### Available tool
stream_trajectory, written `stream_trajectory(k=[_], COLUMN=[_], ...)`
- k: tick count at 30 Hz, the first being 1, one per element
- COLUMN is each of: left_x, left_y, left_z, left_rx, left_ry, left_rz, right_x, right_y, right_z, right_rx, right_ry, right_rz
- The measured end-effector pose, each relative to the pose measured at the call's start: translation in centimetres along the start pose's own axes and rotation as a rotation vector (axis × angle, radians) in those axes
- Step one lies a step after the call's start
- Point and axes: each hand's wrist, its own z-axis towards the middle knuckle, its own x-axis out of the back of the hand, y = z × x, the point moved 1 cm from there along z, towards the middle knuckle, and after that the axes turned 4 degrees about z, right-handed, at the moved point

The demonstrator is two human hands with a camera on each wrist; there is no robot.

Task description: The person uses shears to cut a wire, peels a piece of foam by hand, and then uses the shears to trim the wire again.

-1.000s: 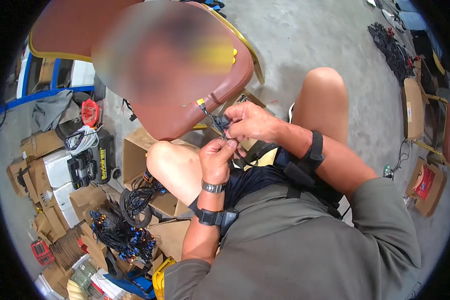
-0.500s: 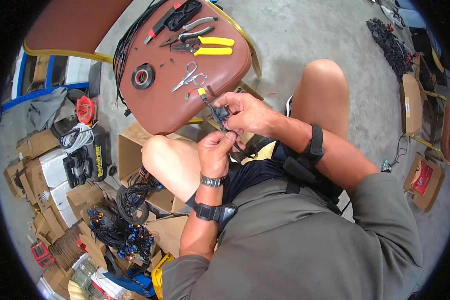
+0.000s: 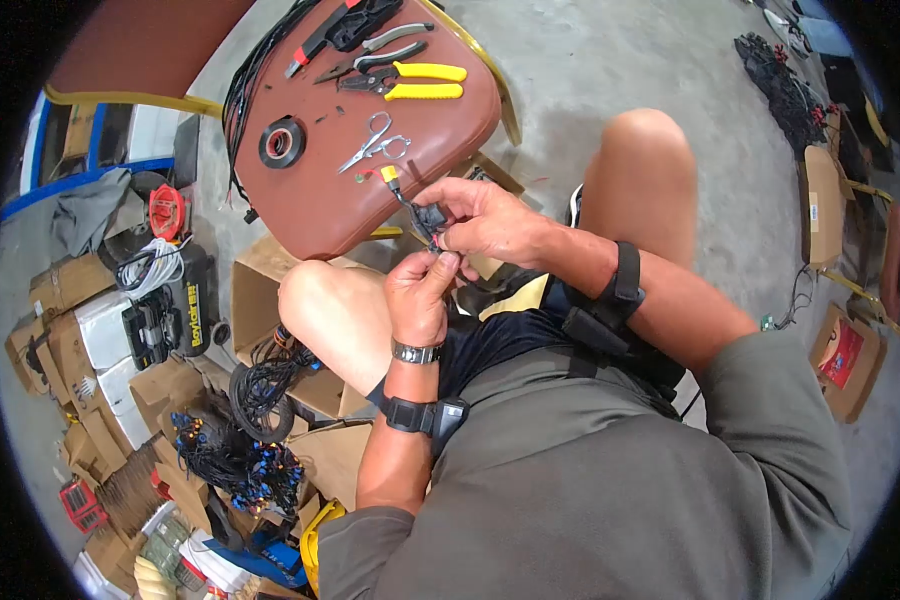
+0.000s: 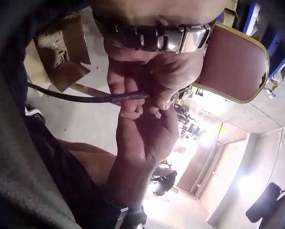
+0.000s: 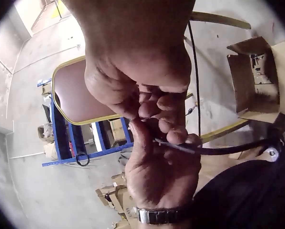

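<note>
Over the lap, my left hand point(image 3: 417, 300) pinches a black cable point(image 4: 75, 98) between curled fingers and thumb. My right hand point(image 3: 490, 222) grips the dark wiring bundle point(image 3: 429, 216) just above, its fingertips close against the left thumb. A yellow connector point(image 3: 390, 175) at the bundle's far end lies over the chair seat's edge. In the right wrist view the cable point(image 5: 214, 151) runs out sideways from the left hand point(image 5: 164, 179), with the right hand's curled fingers point(image 5: 166, 114) above. The exact spot between the fingertips is hidden.
The brown chair seat point(image 3: 315, 215) bears small scissors point(image 3: 378, 146), black tape point(image 3: 282, 143), yellow-handled pliers point(image 3: 425, 82), grey-handled pliers and a red-and-black cutter. An open carton point(image 3: 255, 300) stands beside the left knee, with bundled black cables point(image 3: 235, 460) lower left.
The seat and tools, blurred over in the first frame, show clearly. Both hands with the wiring have shifted slightly up and left in the head view, their grip much the same.
</note>
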Motion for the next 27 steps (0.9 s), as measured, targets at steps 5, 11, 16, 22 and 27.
stream_trajectory(k=[5,11,16,22,27], left_x=[-0.6,-1.9,-1.0,0.0,1.6], left_y=[1.2,2.5,2.3,3.7,6.8], left_z=[0.1,-0.1,0.0,0.0,-0.5], left_rx=[-0.026,-0.089,-0.081,-0.031,-0.002], left_ry=[0.086,0.221,0.236,0.231,0.242], left_rz=[0.047,0.124,0.259,0.004,-0.147], right_x=[0.2,0.3,0.0,0.6,-0.1], right_y=[0.1,1.1,0.1,1.1,1.5], right_z=[0.2,0.4,0.2,0.5,0.1], right_rx=[0.039,0.161,0.094,0.078,-0.138], right_ry=[0.069,0.117,0.068,-0.077,-0.224], right_rz=[-0.139,-0.194,-0.317,-0.425,-0.337])
